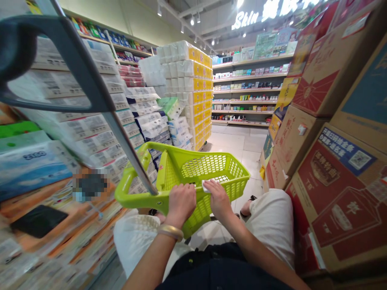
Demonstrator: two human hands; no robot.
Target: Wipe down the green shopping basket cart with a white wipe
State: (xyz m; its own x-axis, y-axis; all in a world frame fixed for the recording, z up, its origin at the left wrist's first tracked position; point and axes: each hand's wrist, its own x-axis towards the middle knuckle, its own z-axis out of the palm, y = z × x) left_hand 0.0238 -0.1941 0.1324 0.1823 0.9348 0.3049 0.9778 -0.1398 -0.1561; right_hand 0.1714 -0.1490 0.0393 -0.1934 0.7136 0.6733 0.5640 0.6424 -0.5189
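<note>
A lime-green rolling shopping basket (169, 151) with a pull handle (90, 102) stands between my knees. My left hand (182, 202) is closed around the basket's near rim, a gold bangle (171, 232) on its wrist. Further right along the same rim, my right hand (219, 199) presses a small white cloth or tissue (208, 186) against the plastic with its fingers together. Through the perforated walls, the part of the basket's inside that shows holds nothing I can make out.
Stacked cartons (335, 189) rise close on my right. Packs of tissue paper (99, 133) are piled on the left, with a dark phone-like slab (39, 220) on a low stack. A tall stack of paper rolls (198, 92) stands ahead, before shelves of small goods (248, 89).
</note>
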